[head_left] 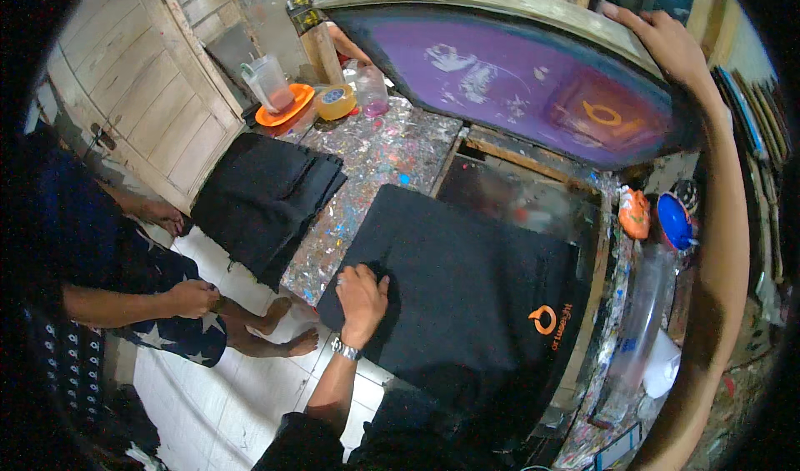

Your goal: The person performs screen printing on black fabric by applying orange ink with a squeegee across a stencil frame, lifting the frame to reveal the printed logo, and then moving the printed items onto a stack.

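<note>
My left hand [361,300] rests on a black fabric piece [462,279] with an orange printed mark, near its left side, fingers apart. The piece lies across the printing station in front of me. My right hand [658,37] grips the top wooden rail of a raised printing screen [500,71], arm stretched up along the right. The screen's mesh is purple with pale smears and a darker patch holding an orange design. Under it, a dark platen [517,196] shows behind the fabric. A stack of folded black fabric [250,187] lies left of the piece on the paint-spattered table [392,146].
A co-worker's hand [192,298] and bare feet are at the left, by a white door [142,87]. Cups [271,83], tape [336,102] and an orange dish [275,117] stand at the back. A blue bowl [673,219] and clear cylinder [629,321] sit on the right.
</note>
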